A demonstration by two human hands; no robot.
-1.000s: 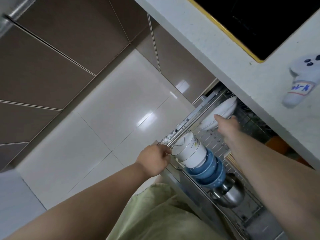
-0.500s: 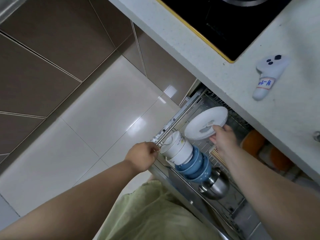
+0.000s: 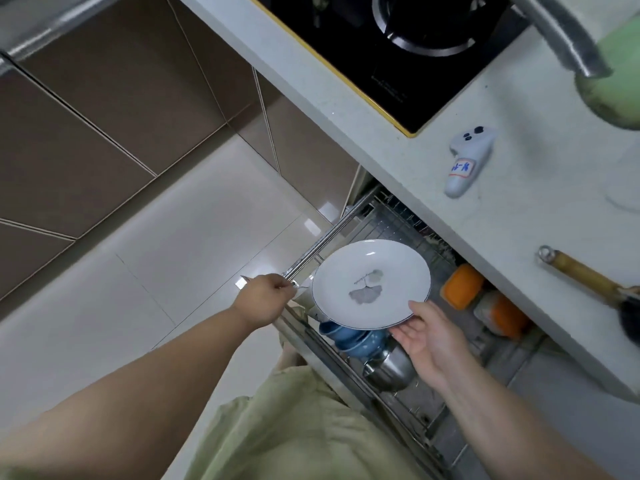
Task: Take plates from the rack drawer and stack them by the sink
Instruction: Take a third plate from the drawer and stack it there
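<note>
A white plate [image 3: 371, 284] with a thin dark rim and a grey leaf print hangs above the open wire rack drawer [image 3: 388, 221], its face turned up toward me. My right hand [image 3: 427, 336] grips its near edge from below. My left hand [image 3: 265, 299] is closed on the drawer's front rail at the near left corner. Under the plate, blue bowls [image 3: 356, 339] and a steel bowl [image 3: 391, 367] sit in the rack. No sink is in view.
The white countertop [image 3: 512, 209] overhangs the drawer on the right, with a black gas hob [image 3: 398, 39], a white controller [image 3: 467, 161], a wooden-handled utensil [image 3: 585, 275] and a green vessel [image 3: 613, 81] on it. Orange-lidded jars [image 3: 462, 285] stand deeper in the drawer. Glossy floor tiles lie left.
My right hand has pulled the plate out of the rack slots and raised it toward me, tipping it face up. My left hand has stayed on the drawer rail.
</note>
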